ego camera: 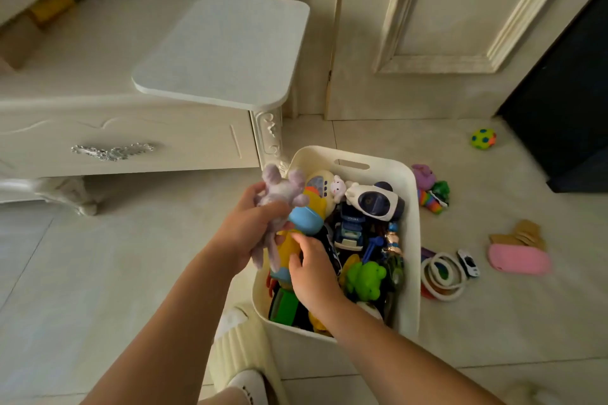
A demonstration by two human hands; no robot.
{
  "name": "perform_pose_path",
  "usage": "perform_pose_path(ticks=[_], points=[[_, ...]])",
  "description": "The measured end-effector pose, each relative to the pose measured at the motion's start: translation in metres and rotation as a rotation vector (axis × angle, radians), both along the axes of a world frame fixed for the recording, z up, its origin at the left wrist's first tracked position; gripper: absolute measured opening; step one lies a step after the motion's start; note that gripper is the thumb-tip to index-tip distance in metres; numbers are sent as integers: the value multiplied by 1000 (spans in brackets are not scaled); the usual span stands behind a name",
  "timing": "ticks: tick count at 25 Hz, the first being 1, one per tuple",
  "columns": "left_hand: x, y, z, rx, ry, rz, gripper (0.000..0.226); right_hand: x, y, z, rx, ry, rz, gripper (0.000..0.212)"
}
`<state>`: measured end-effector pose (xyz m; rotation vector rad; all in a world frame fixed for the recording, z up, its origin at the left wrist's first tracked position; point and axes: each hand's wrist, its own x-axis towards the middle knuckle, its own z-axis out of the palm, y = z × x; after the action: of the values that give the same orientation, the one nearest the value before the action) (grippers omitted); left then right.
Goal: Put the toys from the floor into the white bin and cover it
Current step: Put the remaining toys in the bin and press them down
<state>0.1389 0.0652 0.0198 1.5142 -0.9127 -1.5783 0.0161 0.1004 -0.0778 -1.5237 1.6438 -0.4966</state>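
Left hand (250, 227) grips a purple plush bunny (283, 194), fingers curled round its middle, and holds it just above the left rim of the white bin (414, 207). The bunny's ears point up and its legs dangle below the palm. Right hand (312, 270) reaches down inside the bin, with the thumb and fingers bent against a yellow-and-blue toy (306, 220). It appears to have hold of that toy, though the bunny's legs hide part of the grasp.

The bin stands open on the tiled floor (98, 256), just beside the carved leg of a white cabinet (131, 141). It is nearly full; a green frog (365, 279) and a white-and-navy toy (375, 202) lie among the rest. A flat white panel (223, 49) with rounded corners rests on top of the cabinet, overhanging its edge.

More toys lie on the floor to the right of the bin. A purple toy (424, 176) and a rainbow toy (429, 202) are near its far corner. Stacked rings (442, 276) sit just beside its wall, with a small white car (468, 263) touching them. A pink item (518, 258) lies further right, and a spotted ball (483, 139) is well apart, near the door (427, 10).
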Motion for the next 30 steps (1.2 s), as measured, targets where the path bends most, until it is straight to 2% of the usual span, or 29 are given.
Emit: perform_pose_path(ticks=[4,7,8,9,10,12,13,14,15,17,18,20,23,26,28,30], points=[[-10,4,-7,18,-24,-24,49,0,0,-13,-73,45,41,38],[-23,8,-15,57,-68,-86,60,-2,-5,-2,10,16,85,23],[-26,10,-19,59,-115,-108,64,-6,-7,6,48,10,58,22],[-29,12,-22,50,-160,-114,64,-13,-10,13,82,-38,-74,22],[-33,13,-25,37,-190,-112,62,-24,-14,22,118,-162,-280,23],[-43,16,-33,8,-228,-120,60,-46,-23,36,248,-583,-620,26],[-50,18,-37,-6,-241,-145,63,-57,-26,40,324,-765,-667,27],[-57,19,-43,-14,-257,-188,68,-66,-28,43,354,-823,-629,27],[-66,20,-47,-13,-268,-248,75,-72,-28,44,351,-781,-561,28],[-81,21,-55,1,-312,-362,83,-78,-27,35,246,-519,-511,35],[-86,21,-58,-17,-393,-416,82,-81,-26,28,171,-368,-522,40],[-90,21,-63,-83,-636,-463,69,-85,-19,13,78,-206,-478,46],[-82,25,-67,-206,-826,-453,55,-83,-10,-1,50,-157,-374,46],[-72,25,-71,-214,-814,-343,49,-78,-11,-5,129,-163,-246,49],[-66,26,-69,-196,-778,-248,52,-77,-17,-7,210,-98,-145,53],[-65,29,-68,-273,-798,-256,46,-79,-25,-6,279,-59,-82,56]])
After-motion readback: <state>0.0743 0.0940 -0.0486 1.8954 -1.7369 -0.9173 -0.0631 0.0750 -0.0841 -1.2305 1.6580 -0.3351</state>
